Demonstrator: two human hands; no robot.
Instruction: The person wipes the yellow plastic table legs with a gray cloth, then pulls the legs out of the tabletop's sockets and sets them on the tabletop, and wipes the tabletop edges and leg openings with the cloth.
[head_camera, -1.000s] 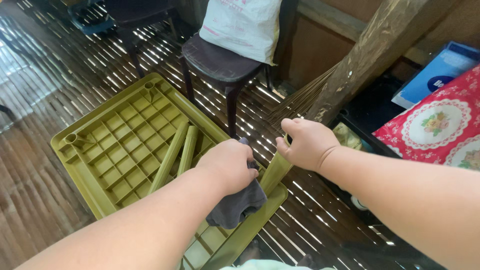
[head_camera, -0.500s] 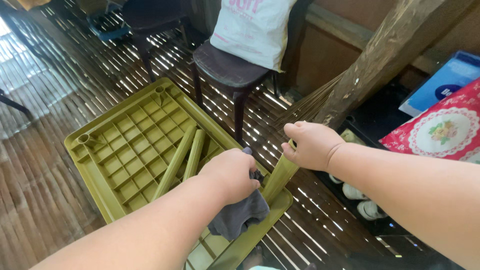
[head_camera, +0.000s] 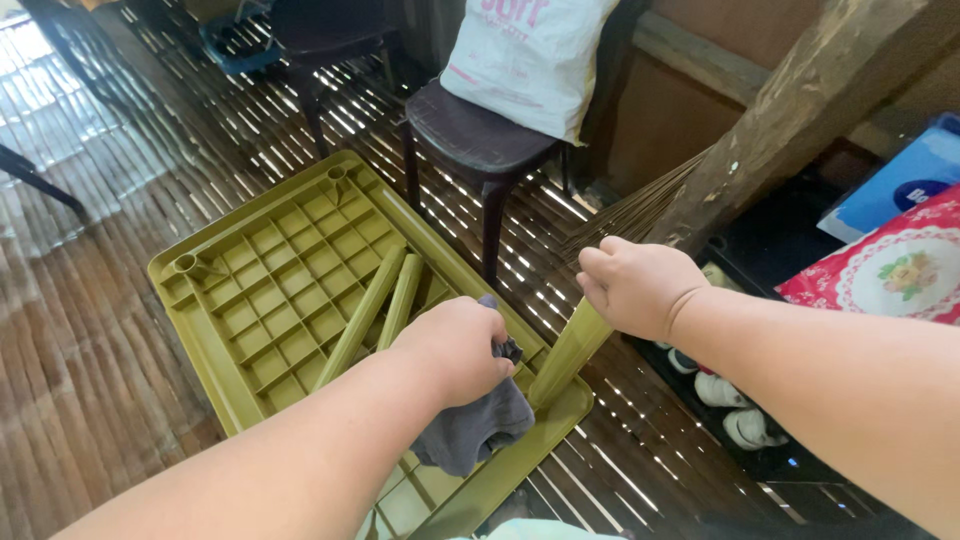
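Olive-green plastic table (head_camera: 290, 300), flipped w/ ribbed underside up, lies on the slatted bamboo floor (head_camera: 110, 370) right below the person. Nearest: left hand (head_camera: 455, 350), fist closed round a dark grey cloth (head_camera: 470, 430), pressed on the underside near the table's front-right corner, cloth hanging down over the rim. Just beyond & to the right: right hand (head_camera: 640, 285), fingers wrapped shut on the top end of one olive-green table leg (head_camera: 565, 355). That leg's long axis runs from the corner socket up & right, tilted toward the right grip; its base sits just right of the cloth hand, so left hand is nearer the socket, right hand holds the free end. Two loose legs (head_camera: 380, 305) lie side by side on the underside, left of the cloth hand, pointing away diagonally. Further off: dark plastic chair (head_camera: 470, 135) w/ white sack (head_camera: 525, 60) on seat, twig broom (head_camera: 630, 215) against a rough wooden post (head_camera: 790, 120).
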